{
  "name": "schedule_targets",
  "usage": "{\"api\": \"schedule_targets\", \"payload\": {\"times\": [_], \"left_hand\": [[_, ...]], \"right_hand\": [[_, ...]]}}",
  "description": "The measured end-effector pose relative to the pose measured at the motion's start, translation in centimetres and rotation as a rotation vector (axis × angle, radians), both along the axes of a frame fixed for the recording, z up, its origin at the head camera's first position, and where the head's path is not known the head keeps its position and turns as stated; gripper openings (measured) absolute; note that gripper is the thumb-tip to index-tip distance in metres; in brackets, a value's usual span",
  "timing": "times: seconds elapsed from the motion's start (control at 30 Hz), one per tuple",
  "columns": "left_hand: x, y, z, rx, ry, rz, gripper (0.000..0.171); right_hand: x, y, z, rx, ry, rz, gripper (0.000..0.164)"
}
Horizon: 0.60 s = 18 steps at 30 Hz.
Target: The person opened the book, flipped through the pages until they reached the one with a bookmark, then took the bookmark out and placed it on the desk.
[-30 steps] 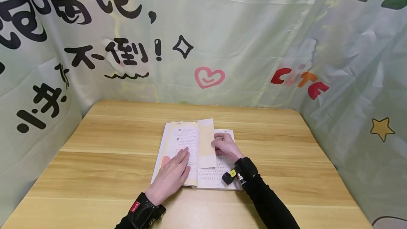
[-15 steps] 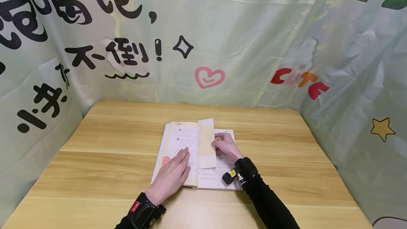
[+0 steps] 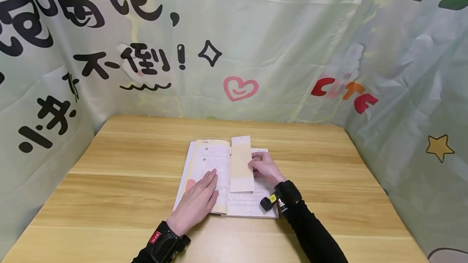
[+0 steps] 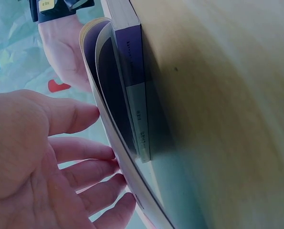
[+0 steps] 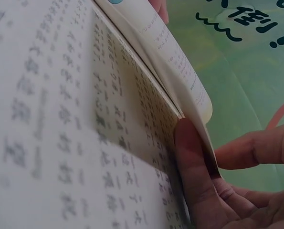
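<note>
An open book [image 3: 245, 204] lies on the wooden table, with printed text on both pages. My left hand [image 3: 197, 202] rests on the left page with fingers straight. In the left wrist view the left hand's fingers [image 4: 87, 174] touch the page beside the purple and grey-green spine [image 4: 132, 62]. Over the inner part of the right page lies a paper strip [image 3: 241, 165], cream with pale ends. My right hand [image 3: 266, 167] pinches its right edge. The right wrist view has the right thumb [image 5: 192, 143] and fingers [image 5: 258, 148] either side of the strip.
The wooden table [image 3: 120, 173] extends around the book on all sides. Behind and beside it hangs a pale green cloth [image 3: 285, 52] printed with lettering, a heart and a star. Wrist cameras [image 3: 268, 202] sit on both wrists.
The right hand has drawn the paper strip a little to the right, away from the book's fold. The left hand has stayed in place.
</note>
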State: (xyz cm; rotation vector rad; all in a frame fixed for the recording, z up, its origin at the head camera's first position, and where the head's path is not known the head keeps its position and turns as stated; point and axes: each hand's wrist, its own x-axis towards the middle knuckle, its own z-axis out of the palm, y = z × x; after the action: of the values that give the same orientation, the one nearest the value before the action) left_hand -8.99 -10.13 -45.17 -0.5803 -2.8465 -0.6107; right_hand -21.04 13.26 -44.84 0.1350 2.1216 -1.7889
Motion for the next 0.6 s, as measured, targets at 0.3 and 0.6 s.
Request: {"api": "schedule_targets", "payload": {"times": [0.3, 0.6], "left_hand": [[0.0, 0.0, 0.1, 0.004, 0.0, 0.001, 0.046], [0.0, 0.0, 0.1, 0.005, -0.001, 0.003, 0.046]], "right_hand": [[0.0, 1.1, 0.3, 0.014, 0.003, -0.012, 0.054], [-0.2, 2.8, 0.8, 0.037, 0.015, 0.002, 0.058]]}}
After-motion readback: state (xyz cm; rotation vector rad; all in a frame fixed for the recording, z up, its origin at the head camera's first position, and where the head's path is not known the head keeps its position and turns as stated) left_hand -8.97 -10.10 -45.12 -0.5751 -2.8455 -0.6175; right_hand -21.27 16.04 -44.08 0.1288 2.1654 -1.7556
